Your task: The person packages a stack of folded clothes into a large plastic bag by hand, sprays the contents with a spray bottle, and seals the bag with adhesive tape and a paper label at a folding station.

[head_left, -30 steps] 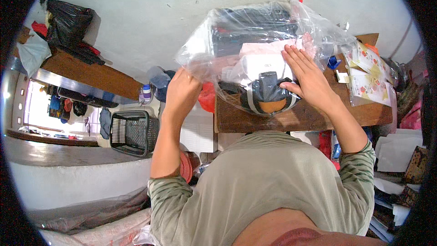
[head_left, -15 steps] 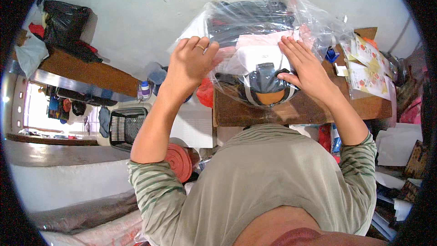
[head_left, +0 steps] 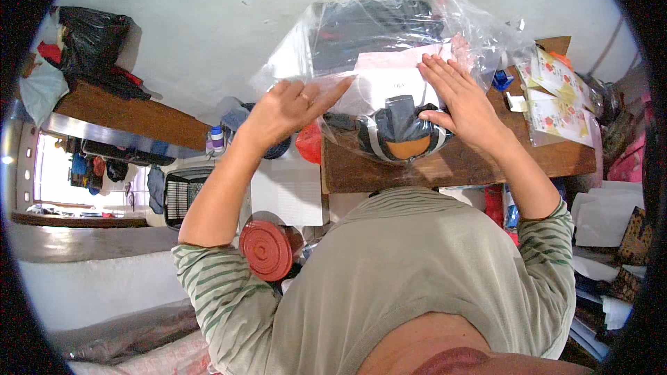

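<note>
Plainly, the clear plastic bag (head_left: 382, 45) sits on the wooden table (head_left: 451, 177), in front of the person's chest. Through its film show dark folded cloth (head_left: 375, 24), a pink piece (head_left: 385, 60), a white piece (head_left: 397, 85) and, nearest the person, a black item (head_left: 399, 121) with an orange panel. The right hand (head_left: 463, 107) lies on the bag's right part, its fingers straight and nearly side by side, the thumb spread well away toward the black item; it grips nothing. The left hand (head_left: 288, 112) is at the bag's left side, index finger stretched out over the film, the other fingers bent; whether they pinch any film, I cannot tell. Beyond the right hand are a small blue object (head_left: 502, 80) and flowered packets (head_left: 561, 117); below the left hand, a red bundle (head_left: 309, 142).
</note>
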Demonstrator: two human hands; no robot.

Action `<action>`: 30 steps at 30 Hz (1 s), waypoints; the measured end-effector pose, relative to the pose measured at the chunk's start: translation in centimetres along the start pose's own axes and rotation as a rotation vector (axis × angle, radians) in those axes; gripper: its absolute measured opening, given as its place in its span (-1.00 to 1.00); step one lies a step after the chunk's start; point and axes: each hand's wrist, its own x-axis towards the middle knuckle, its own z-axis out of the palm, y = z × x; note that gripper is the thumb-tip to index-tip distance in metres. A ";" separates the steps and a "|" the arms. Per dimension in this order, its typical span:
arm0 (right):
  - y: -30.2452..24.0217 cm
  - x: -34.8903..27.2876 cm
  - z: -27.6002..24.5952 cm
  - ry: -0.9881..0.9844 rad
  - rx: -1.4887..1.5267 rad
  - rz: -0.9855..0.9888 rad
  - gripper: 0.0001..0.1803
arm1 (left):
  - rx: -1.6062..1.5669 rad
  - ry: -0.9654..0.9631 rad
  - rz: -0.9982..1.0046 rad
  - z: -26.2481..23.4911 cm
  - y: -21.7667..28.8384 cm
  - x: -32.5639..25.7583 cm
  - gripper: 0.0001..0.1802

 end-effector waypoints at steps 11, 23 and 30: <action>0.0 -0.1 0.0 0.003 -0.022 0.003 -0.24 | -0.262 -0.017 -0.320 -3.6 2.2 2.9 -0.46; 0.2 0.1 -0.1 0.027 -0.016 -0.014 -0.23 | -0.542 0.041 -0.392 0.6 6.2 8.9 -0.86; -3.3 -0.1 -3.5 -0.089 0.075 -0.191 -0.13 | -0.487 0.101 -0.417 0.9 6.5 8.4 -0.86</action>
